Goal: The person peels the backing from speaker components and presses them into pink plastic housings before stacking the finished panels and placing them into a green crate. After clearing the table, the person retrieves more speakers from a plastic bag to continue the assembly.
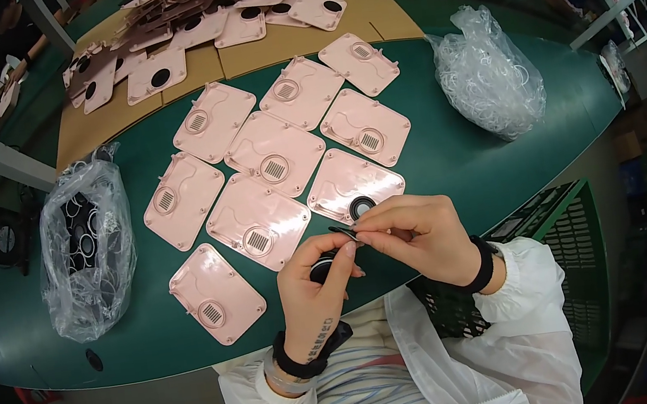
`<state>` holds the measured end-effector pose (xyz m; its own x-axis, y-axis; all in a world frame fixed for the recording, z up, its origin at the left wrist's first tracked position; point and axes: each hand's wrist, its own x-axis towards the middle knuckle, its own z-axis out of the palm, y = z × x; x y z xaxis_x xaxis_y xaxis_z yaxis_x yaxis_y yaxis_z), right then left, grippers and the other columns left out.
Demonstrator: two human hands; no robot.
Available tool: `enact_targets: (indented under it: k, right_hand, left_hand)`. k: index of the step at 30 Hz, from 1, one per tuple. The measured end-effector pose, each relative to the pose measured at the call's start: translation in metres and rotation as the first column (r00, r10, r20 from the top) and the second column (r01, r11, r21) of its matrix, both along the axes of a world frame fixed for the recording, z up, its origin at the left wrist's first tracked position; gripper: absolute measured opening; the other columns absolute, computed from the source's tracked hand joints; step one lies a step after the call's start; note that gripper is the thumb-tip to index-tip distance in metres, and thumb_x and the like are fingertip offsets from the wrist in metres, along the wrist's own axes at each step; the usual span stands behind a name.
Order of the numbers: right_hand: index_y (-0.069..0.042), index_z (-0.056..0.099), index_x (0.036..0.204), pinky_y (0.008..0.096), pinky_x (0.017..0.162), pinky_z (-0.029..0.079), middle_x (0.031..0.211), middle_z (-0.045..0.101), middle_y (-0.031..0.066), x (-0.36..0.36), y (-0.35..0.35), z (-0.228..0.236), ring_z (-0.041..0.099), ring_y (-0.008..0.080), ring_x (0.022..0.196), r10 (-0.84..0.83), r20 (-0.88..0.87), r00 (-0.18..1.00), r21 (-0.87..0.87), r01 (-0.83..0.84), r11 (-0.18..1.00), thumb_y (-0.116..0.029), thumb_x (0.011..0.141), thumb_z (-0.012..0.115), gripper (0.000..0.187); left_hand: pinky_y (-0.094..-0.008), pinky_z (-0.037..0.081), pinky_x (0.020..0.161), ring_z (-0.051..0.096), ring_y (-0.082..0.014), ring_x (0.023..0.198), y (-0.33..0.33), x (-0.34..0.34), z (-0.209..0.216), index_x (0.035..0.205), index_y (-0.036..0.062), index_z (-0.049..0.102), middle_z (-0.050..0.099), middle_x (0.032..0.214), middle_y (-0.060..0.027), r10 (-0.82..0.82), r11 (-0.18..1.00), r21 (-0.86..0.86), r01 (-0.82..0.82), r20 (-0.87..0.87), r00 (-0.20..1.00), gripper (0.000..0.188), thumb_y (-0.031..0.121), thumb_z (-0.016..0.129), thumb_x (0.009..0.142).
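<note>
Close together over the table's near edge, both my hands pinch a small black round part (343, 233). My left hand (311, 283) is closed, with more black discs (322, 268) tucked against its palm. My right hand (416, 234) grips the small part between thumb and fingertips. Just beyond the fingers lies a pink plastic panel (349, 179) with a black ring-shaped part (361, 207) seated in its round recess. Several other pink panels (259, 220) lie around it, their round slotted grilles bare. What exactly the fingertips press is partly hidden.
A plastic bag of black discs and white rings (85, 238) stands at the left; a bag of white rings (489, 77) at the right. Pink panels with black discs (230, 24) pile on cardboard (275, 48) at the back. A green crate (575, 265) stands at lower right.
</note>
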<state>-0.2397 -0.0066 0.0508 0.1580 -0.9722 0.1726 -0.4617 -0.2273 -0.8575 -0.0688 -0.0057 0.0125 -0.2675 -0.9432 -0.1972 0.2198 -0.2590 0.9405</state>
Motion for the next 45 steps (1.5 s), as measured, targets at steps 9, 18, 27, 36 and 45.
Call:
enact_targets:
  k: [9,18,27,36,45]
  right_hand:
    - [0.000,0.068,0.094,0.0206,0.051,0.044,0.084,0.067,0.0078,-0.001,-0.001,-0.001,0.059,0.0115,0.061,0.038,-0.017,0.999,-0.020,-0.039,0.999,-0.001,0.080,0.068,0.014]
    - [0.000,0.068,0.093,0.0247,0.055,0.050,0.087,0.067,0.0086,0.001,0.000,-0.006,0.064,0.0172,0.066,0.050,-0.043,0.998,-0.096,-0.054,0.994,-0.001,0.079,0.069,0.014]
    - [0.001,0.068,0.092,0.0273,0.060,0.055,0.090,0.067,0.0119,0.004,0.003,-0.009,0.067,0.0217,0.073,0.062,-0.199,0.978,-0.210,-0.104,0.972,0.002,0.075,0.069,0.017]
    - [0.000,0.067,0.092,0.0247,0.055,0.053,0.088,0.066,0.0113,0.004,0.006,-0.009,0.066,0.0189,0.068,-0.040,-0.345,0.938,-0.403,-0.109,0.909,0.002,0.073,0.070,0.019]
    - [-0.001,0.063,0.099,0.0214,0.071,0.049,0.110,0.059,0.0112,0.000,-0.005,-0.012,0.062,0.0137,0.083,-0.082,0.210,0.974,0.108,0.060,0.992,0.004,0.079,0.066,0.021]
  left_hand:
    - [-0.0169,0.044,0.051,0.061,-0.0082,0.063,-0.001,0.002,0.000,0.091,-0.0046,0.064,0.063,0.085,-0.0052,0.028,0.992,-0.123,-0.015,0.102,0.994,0.008,0.002,0.064,0.086]
    - [-0.0177,0.046,0.054,0.061,-0.0082,0.063,-0.004,0.004,-0.001,0.087,-0.0052,0.064,0.063,0.082,-0.0049,0.048,0.974,-0.225,-0.017,0.133,0.990,0.006,-0.001,0.065,0.084]
    - [-0.0171,0.045,0.054,0.060,-0.0074,0.063,0.000,0.001,-0.006,0.088,-0.0037,0.062,0.062,0.079,-0.0042,0.067,0.997,0.028,-0.068,0.046,0.997,0.007,-0.002,0.066,0.082]
    - [-0.0191,0.047,0.055,0.061,-0.0083,0.065,0.002,-0.008,-0.010,0.090,-0.0053,0.062,0.062,0.081,-0.0045,0.187,0.883,-0.466,-0.053,0.246,0.951,0.008,-0.001,0.064,0.084]
    - [-0.0190,0.048,0.056,0.061,-0.0080,0.065,0.006,-0.010,-0.003,0.092,-0.0057,0.062,0.063,0.083,-0.0048,0.082,0.992,-0.106,-0.071,0.105,0.991,0.009,0.001,0.063,0.086]
